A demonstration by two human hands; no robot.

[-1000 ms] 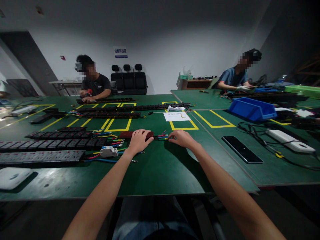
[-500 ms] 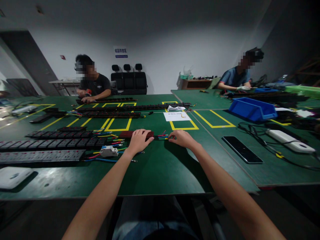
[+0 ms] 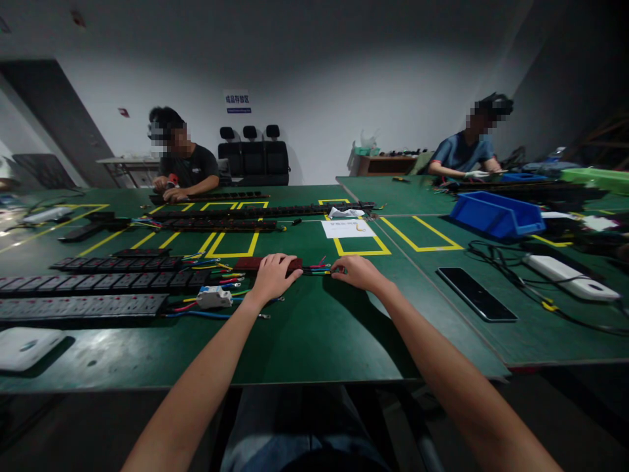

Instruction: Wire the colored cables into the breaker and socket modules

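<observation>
My left hand (image 3: 276, 274) lies over a dark red, flat strip-like piece (image 3: 248, 263), fingers across its top and thumb at the near side, holding it against the table. From the strip's right end runs a short bundle of colored wires (image 3: 317, 269), red, blue, green and yellow, with metal lugs. My right hand (image 3: 354, 270) has its thumb and fingertips pinched at the far ends of these wires; the exact grip is partly hidden. Left of my left hand, power strips (image 3: 88, 305) with socket faces lie in rows. A grey-white breaker-like block (image 3: 214, 297) sits on their wires.
The green table (image 3: 304, 347) carries yellow tape outlines. A phone (image 3: 476, 294), a blue bin (image 3: 496, 215), black cables and a white power strip (image 3: 570, 276) lie to the right. A white box (image 3: 29, 347) is at left. Two people (image 3: 189, 164) work across the table.
Both my hands stay in place on the strip and wires. The co-worker at the right has shifted slightly, and the one at the left has moved their hands a little.
</observation>
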